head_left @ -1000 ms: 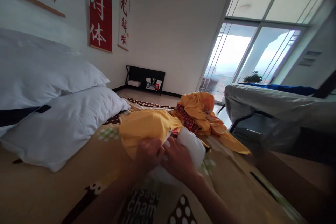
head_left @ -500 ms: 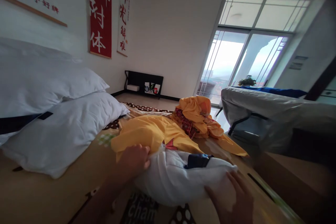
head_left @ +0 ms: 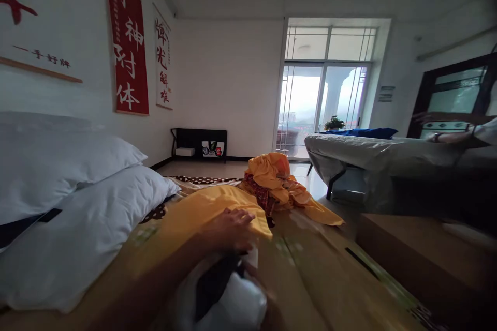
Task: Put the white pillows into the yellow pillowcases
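My left hand [head_left: 229, 227] reaches over the front part of a yellow cloth [head_left: 209, 201], palm down with its fingers stretched out and thumb hanging lower. Beneath that wrist, close to me, is a white pillow [head_left: 244, 302] with a dark blue patch, stood up and blurred by motion. My right hand [head_left: 258, 276] is a dark smear along the pillow's right side; its fingers cannot be made out. Behind the yellow cloth lies a crumpled heap of orange-yellow fabric [head_left: 272, 176] with a red plaid part.
White pillows [head_left: 97, 227] are stacked at the left on the brown patterned bedding [head_left: 310, 269]. On the right stand a cardboard box [head_left: 419, 248] and a table under a plastic cover [head_left: 349, 150]. Another person's arm [head_left: 450, 137] shows at the far right.
The white pillow has come toward me and turned up on end, away from the yellow cloth. My left hand has let go and moved right; my right hand has moved left. The view has levelled.
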Demonstrator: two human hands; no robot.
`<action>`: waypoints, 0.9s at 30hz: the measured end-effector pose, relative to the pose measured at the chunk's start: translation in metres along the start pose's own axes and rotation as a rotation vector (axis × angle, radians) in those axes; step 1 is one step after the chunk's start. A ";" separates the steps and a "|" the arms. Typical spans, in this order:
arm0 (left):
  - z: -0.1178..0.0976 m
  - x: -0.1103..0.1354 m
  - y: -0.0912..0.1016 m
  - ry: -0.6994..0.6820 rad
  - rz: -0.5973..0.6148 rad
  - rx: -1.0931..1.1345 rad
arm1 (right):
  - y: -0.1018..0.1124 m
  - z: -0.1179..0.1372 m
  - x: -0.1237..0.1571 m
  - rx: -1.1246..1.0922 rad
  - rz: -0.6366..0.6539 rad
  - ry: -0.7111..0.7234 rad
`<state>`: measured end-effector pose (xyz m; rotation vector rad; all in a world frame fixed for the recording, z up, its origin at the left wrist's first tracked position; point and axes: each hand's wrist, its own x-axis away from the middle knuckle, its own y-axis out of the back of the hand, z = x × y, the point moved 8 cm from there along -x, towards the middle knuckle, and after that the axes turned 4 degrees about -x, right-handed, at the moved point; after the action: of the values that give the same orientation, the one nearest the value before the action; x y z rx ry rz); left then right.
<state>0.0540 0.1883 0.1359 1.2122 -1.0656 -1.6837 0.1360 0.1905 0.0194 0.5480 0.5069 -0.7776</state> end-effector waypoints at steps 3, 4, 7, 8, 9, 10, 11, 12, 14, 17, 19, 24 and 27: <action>0.013 -0.008 -0.003 0.073 0.026 -0.065 | -0.022 0.011 0.000 0.008 0.111 0.111; 0.018 -0.006 0.004 0.117 0.000 -0.064 | -0.026 0.016 0.001 0.015 0.150 0.153; 0.047 0.010 0.036 0.343 -0.093 -0.033 | -0.032 0.037 0.011 0.131 0.255 0.346; 0.062 0.019 0.048 0.434 -0.115 -0.034 | -0.033 0.044 0.015 0.196 0.259 0.408; 0.080 0.030 0.058 0.532 -0.134 -0.038 | -0.032 0.050 0.018 0.261 0.243 0.454; 0.099 0.043 0.066 0.632 -0.148 -0.047 | -0.031 0.054 0.020 0.315 0.211 0.477; 0.117 0.056 0.072 0.721 -0.156 -0.061 | -0.030 0.057 0.022 0.346 0.179 0.479; 0.135 0.069 0.075 0.799 -0.155 -0.076 | -0.030 0.060 0.023 0.365 0.160 0.473; 0.162 0.093 0.074 0.912 -0.136 -0.104 | -0.034 0.063 0.025 0.377 0.169 0.466; 0.169 0.119 0.067 0.967 -0.144 -0.171 | -0.043 0.063 0.027 0.390 0.203 0.453; 0.146 0.127 0.070 0.898 -0.246 -0.270 | -0.047 0.058 0.028 0.396 0.195 0.447; 0.049 0.114 0.031 0.315 -0.076 -0.264 | -0.049 0.050 0.032 0.344 0.107 0.477; 0.044 0.114 0.008 0.362 0.054 -0.203 | -0.042 0.061 0.030 0.403 0.076 0.571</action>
<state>-0.0141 0.0887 0.1171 1.2809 -0.6842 -1.4228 0.1359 0.1123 0.0356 1.1731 0.8544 -0.6463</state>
